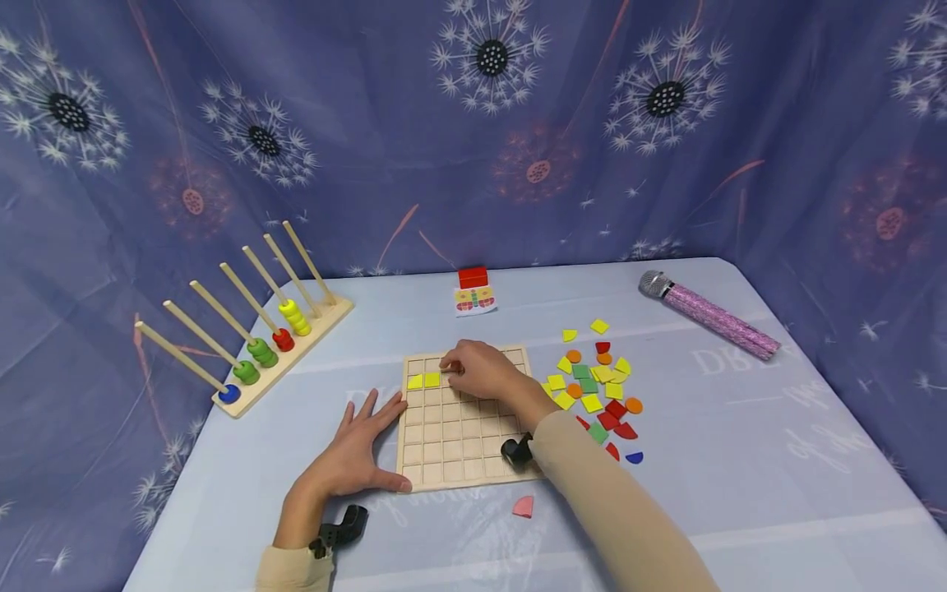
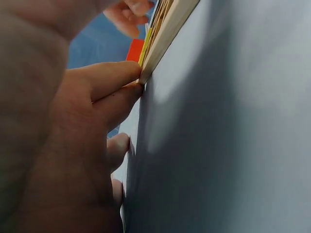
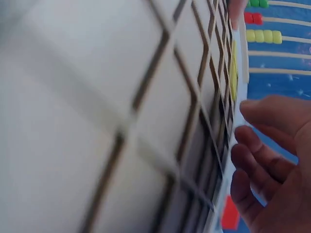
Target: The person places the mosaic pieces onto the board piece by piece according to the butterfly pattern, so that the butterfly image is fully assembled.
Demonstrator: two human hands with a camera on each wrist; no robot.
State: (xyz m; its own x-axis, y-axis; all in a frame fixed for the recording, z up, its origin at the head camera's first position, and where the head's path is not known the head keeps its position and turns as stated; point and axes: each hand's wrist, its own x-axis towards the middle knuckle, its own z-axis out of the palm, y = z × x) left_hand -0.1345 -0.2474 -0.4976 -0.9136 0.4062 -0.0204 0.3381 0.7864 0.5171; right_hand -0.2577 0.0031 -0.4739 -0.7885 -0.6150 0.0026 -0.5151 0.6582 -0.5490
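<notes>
The left hand (image 1: 355,452) lies spread, index finger and thumb touching the left side and near corner of the wooden grid board (image 1: 453,472); that light brace should be enough to stop it sliding. The right hand (image 1: 484,374) has its fingers bent over the far left cells, apart from the left; whether they pinch a piece, I cannot tell. Two yellow squares (image 1: 432,380) sit side by side in the board, just beside those fingertips. A neat placement calls for lining edges up with the raised dividers, then pressing flat without nudging the neighbours. The black wrist camera (image 1: 518,450) hangs over the near right cells, so the wrist is best kept high. Right of the board, loose pieces (image 1: 591,403) lie scattered on the counter (image 1: 740,460); beyond it, a butterfly card (image 1: 473,300) leans by a red block (image 1: 473,277), in easy sight for checking.
</notes>
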